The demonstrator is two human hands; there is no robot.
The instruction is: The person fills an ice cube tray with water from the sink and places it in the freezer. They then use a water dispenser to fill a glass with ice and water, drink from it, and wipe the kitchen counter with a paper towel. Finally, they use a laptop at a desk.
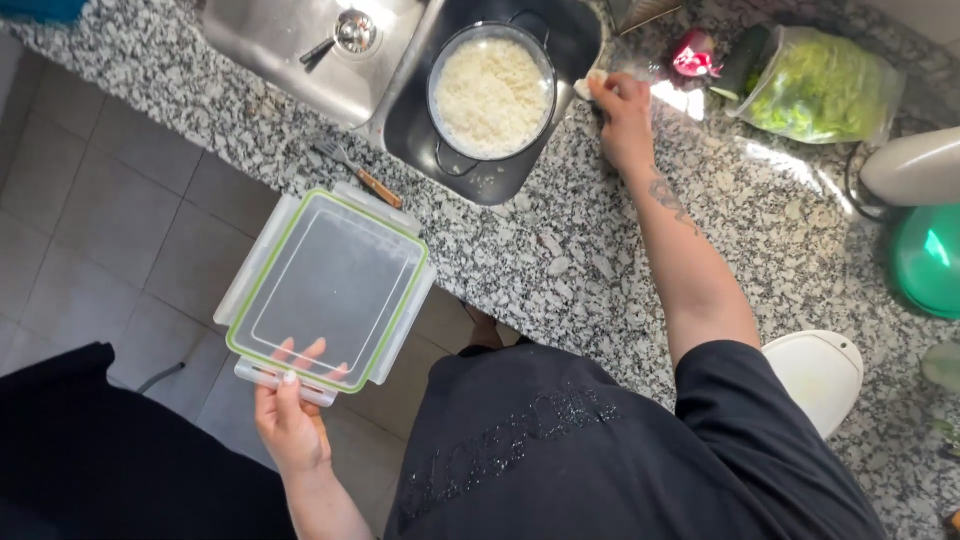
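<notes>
Clear plastic, edged in green, the lid (330, 285) was held out over the tiled floor (110, 200), off the near edge of the desk (560, 250). The left hand (290, 415) gripped its near edge, fingers (300, 355) spread flat beneath the lid and showing through it. Far across the speckled stone desk, the right hand (622, 115) pinched a small pale scrap (590, 83) just beside the pot of rice (492, 92). A fork (358, 175) lay on the desk between lid and pot.
</notes>
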